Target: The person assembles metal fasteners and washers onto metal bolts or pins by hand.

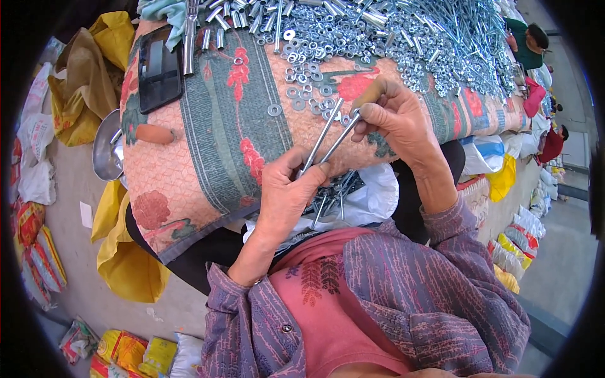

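My left hand is closed around two slim silvery metal rods, which stick up and to the right in a narrow V. My right hand pinches the upper end of the right-hand rod between thumb and fingers. A small part may sit at that end, but the fingertips hide it. Flat washers lie on the patterned cloth just beyond the rods. Below my hands, an open white bag in my lap holds more metal rods.
A large heap of nuts, short tubes and long rods covers the table's far side. On the left are a phone, an orange-brown cylindrical piece and a metal bowl. Yellow sacks lie on the floor. People sit at far right.
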Tool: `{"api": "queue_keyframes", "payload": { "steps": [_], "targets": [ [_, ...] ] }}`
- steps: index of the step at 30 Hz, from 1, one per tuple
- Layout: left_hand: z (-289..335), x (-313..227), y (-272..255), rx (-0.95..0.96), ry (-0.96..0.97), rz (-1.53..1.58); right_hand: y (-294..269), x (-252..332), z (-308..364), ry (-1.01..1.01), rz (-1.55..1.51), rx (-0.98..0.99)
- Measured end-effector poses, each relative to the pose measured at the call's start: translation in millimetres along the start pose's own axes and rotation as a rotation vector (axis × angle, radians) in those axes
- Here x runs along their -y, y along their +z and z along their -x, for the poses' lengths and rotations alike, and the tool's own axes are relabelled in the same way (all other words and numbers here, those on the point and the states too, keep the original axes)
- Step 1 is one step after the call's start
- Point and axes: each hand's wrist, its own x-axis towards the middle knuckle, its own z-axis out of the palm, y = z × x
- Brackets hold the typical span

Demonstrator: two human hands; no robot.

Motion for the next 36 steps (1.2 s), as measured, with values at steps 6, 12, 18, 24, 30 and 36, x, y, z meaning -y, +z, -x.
{"api": "queue_keyframes", "payload": {
  "steps": [6,12,18,24,30,36],
  "targets": [
    [-0.1,-2.2,-1.5,0.05,-0.044,0.074,12.1,-6.8,8.4,-0.222,0.104,-0.085],
    [1.3,4.7,-6.0,0.307,-0.285,0.614,24.3,-14.0,19.2,-0.864,0.841,-0.251],
    [0.9,-0.4,-1.7,0.3,-0.176,0.525,23.0,-8.0,20.3,-0.732,0.462,-0.28],
    [1.9,-0.7,-1.5,0.244,-0.144,0.406,-62.5,-0.9,-40.4,-0.531,1.358,-0.523],
    [-0.9,2.7,-5.0,0.188,-0.109,0.386,-79.9,-6.5,-60.1,-0.544,1.636,-0.436],
    [-1.1,1.6,-4.7,0.189,-0.123,0.368,-75.6,-2.3,-57.6,-0.735,1.526,-0.306]
  ]
}}
